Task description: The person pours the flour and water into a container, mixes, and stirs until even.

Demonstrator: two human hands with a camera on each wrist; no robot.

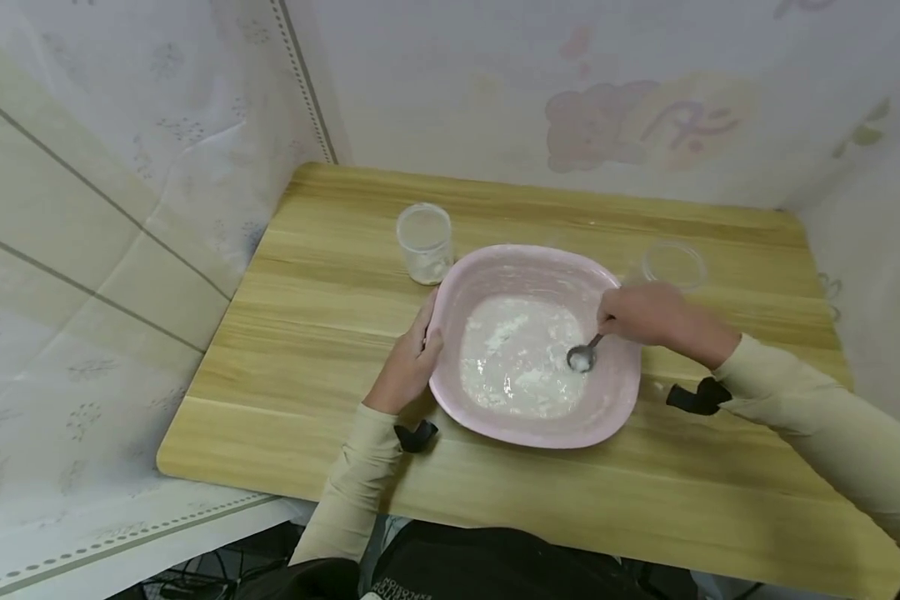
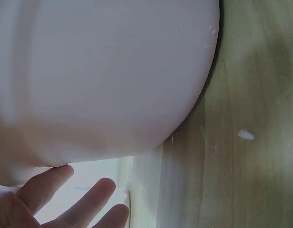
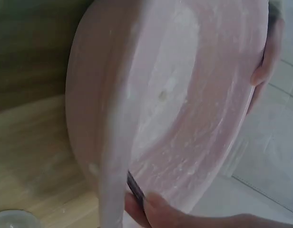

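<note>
A pink basin [image 1: 528, 435] holds a wet white mixture with paler clumps [image 1: 506, 329]. Against the basin's left side rests my left hand [image 1: 408, 362], its thumb by the rim; the left wrist view shows that hand's fingers [image 2: 92, 202] straight and spread, one fingertip at the basin's wall [image 2: 103, 80]. Over the right rim, my right hand [image 1: 645, 315] pinches the handle of a metal spoon [image 1: 581, 358], whose bowl carries some white stuff inside the basin. In the right wrist view the dark handle [image 3: 135, 190] shows between the right hand's fingers [image 3: 153, 209].
A clear jar [image 1: 425, 242] with some white contents stands behind the basin's left side. Behind the right hand is a clear round container or lid [image 1: 675, 265]. White spots mark the wooden table [image 2: 245, 135]. Patterned panels [image 1: 450, 100] border the table's back and sides.
</note>
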